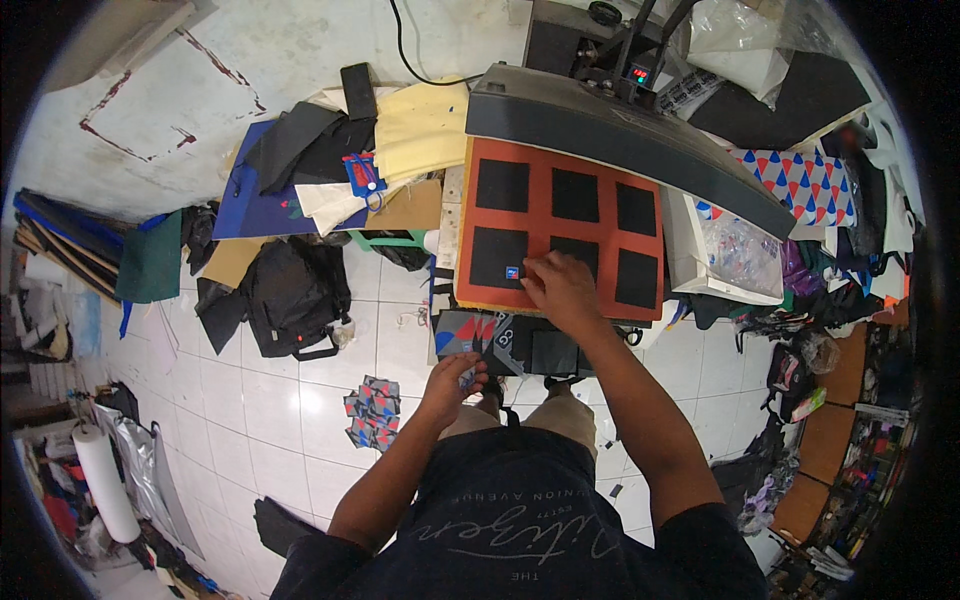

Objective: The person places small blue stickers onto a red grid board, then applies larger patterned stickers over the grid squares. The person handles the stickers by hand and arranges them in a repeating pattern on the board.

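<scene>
In front of me lies the orange-red pad of a heat press, with several black square pieces laid out on it. A small blue and red label rests on the near-left black square. My right hand is over the pad's near edge, its fingertips pinched together just right of that label. What the pinch holds, if anything, is hidden. Below the pad, my left hand is closed around small pieces I cannot make out clearly, close to a grey, red and blue patterned sheet.
The heat press's raised dark upper plate tilts over the pad. To its right stands a white box with clear plastic inside. A black backpack and a pile of patterned pieces lie on the tiled floor. Yellow cloth is at left.
</scene>
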Demonstrator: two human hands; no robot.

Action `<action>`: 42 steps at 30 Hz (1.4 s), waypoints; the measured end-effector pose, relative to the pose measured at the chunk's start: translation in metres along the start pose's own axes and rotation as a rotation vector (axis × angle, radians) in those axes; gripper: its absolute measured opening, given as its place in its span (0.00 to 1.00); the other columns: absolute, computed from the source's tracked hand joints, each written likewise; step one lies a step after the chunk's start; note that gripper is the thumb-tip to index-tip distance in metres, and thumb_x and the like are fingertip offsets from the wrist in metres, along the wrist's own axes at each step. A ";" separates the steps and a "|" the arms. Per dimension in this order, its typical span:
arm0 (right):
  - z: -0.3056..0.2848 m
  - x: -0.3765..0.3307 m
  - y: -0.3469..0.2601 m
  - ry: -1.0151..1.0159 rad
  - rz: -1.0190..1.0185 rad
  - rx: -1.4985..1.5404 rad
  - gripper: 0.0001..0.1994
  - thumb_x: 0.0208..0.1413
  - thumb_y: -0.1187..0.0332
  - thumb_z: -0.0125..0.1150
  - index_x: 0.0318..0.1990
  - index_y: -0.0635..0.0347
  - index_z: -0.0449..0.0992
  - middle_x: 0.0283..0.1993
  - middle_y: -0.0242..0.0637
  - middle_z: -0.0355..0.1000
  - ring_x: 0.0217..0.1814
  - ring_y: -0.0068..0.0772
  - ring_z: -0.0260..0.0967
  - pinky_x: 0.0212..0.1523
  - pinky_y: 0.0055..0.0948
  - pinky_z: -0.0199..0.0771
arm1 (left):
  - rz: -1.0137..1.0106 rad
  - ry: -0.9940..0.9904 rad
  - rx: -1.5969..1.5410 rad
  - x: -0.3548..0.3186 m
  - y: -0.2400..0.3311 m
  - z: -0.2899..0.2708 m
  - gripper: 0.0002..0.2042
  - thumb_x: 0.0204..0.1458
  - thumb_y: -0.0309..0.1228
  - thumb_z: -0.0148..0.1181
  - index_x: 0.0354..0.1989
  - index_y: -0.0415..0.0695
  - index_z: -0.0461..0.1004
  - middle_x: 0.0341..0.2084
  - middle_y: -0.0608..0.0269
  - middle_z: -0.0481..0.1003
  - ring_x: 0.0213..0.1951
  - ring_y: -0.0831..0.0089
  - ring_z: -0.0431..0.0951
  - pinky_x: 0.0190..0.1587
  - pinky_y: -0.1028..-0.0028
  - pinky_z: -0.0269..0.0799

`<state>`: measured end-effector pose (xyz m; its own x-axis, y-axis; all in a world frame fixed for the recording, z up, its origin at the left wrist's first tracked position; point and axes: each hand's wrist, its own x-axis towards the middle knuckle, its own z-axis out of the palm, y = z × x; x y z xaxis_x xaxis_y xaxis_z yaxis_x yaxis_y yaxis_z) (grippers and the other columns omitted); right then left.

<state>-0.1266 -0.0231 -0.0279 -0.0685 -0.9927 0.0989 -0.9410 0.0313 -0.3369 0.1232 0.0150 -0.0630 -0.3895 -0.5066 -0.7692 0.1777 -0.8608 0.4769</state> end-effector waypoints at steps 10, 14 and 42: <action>0.009 0.000 -0.004 -0.064 -0.004 -0.018 0.21 0.49 0.54 0.64 0.49 0.51 0.76 0.40 0.34 0.69 0.47 0.37 0.67 0.50 0.39 0.65 | -0.002 0.021 0.009 -0.001 -0.001 -0.004 0.12 0.55 0.33 0.55 0.43 0.41 0.71 0.34 0.61 0.73 0.33 0.72 0.75 0.37 0.75 0.71; 0.013 -0.001 -0.003 -0.063 -0.002 -0.030 0.20 0.49 0.54 0.64 0.49 0.50 0.77 0.41 0.33 0.69 0.48 0.35 0.66 0.51 0.39 0.65 | -0.007 0.036 0.005 -0.003 0.000 -0.005 0.12 0.55 0.33 0.55 0.44 0.41 0.70 0.34 0.61 0.73 0.34 0.71 0.75 0.38 0.74 0.70; 0.000 -0.014 -0.012 -0.037 0.135 0.038 0.18 0.50 0.61 0.62 0.48 0.54 0.74 0.39 0.38 0.71 0.45 0.43 0.69 0.48 0.43 0.67 | 0.004 0.000 -0.001 0.004 0.000 -0.006 0.13 0.55 0.34 0.55 0.44 0.40 0.70 0.34 0.61 0.74 0.33 0.72 0.75 0.36 0.75 0.71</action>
<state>-0.1146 -0.0100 -0.0251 -0.1804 -0.9835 0.0155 -0.9108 0.1611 -0.3801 0.1273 0.0129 -0.0689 -0.3885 -0.5098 -0.7676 0.1798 -0.8590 0.4794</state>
